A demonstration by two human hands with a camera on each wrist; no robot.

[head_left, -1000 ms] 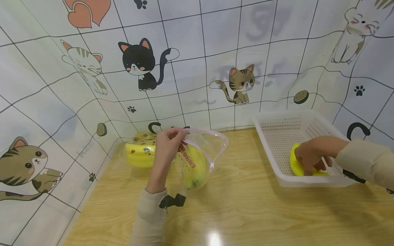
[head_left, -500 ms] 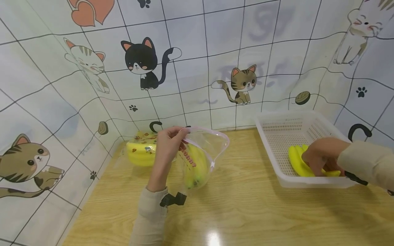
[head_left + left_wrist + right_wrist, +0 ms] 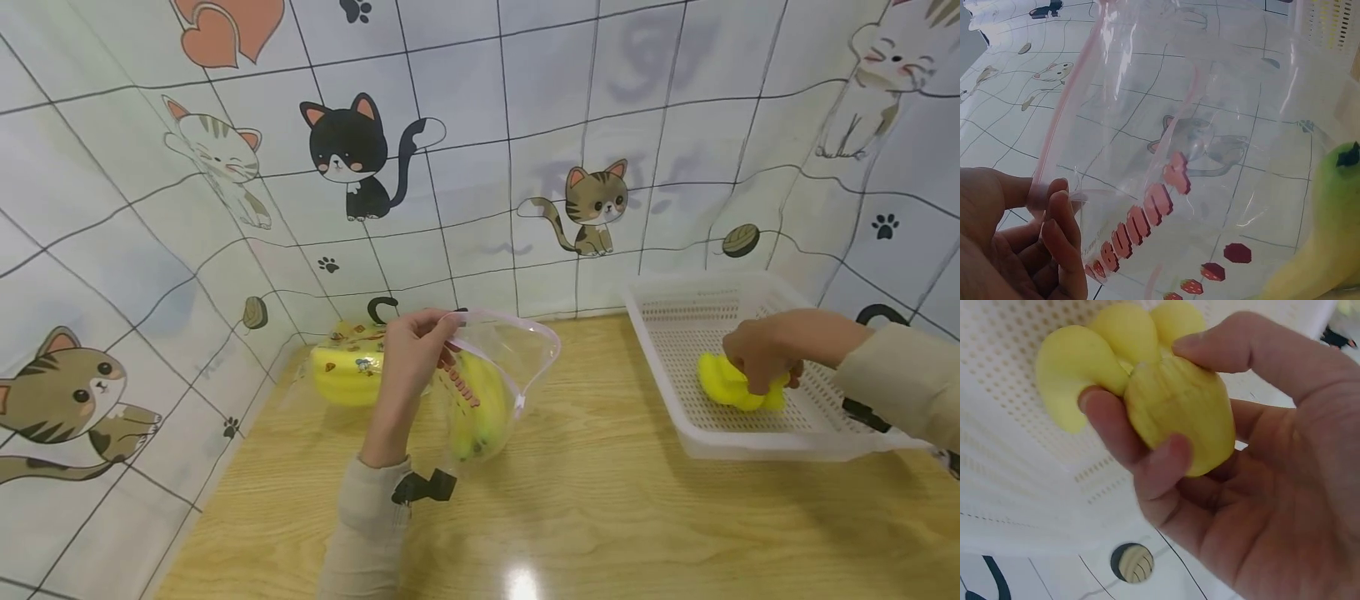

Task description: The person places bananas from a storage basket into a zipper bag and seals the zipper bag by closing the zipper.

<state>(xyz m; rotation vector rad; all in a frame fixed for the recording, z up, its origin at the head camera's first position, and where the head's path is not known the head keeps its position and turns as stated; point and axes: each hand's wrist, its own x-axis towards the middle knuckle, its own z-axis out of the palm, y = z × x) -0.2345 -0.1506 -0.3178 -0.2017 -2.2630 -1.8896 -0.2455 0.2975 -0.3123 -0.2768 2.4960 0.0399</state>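
My left hand (image 3: 408, 354) pinches the pink zip edge of a clear plastic zip bag (image 3: 528, 337) printed with red "BUNNY" letters. The bag's mouth hangs open. Yellow bananas (image 3: 480, 408) with greenish tips show through its lower part; in the left wrist view one banana (image 3: 1329, 219) appears at the right. Over at the right, my right hand (image 3: 765, 346) grips a bunch of yellow bananas (image 3: 731, 387) by its thick stem end, inside a white plastic basket (image 3: 667, 392). In the right wrist view fingers and thumb wrap around that stem (image 3: 1179, 412), with several rounded bananas beyond it.
Behind my left hand, another clear printed bag (image 3: 345, 367) with bananas in it lies on the wooden table (image 3: 585, 500). A cat-patterned wall covering (image 3: 465, 183) rises at the back and along the left side. The basket stands close to the back wall.
My right hand has shifted from the basket's near side slightly farther back, turning the banana bunch as its grip moved to the stem end. My left hand stays on the bag's edge.
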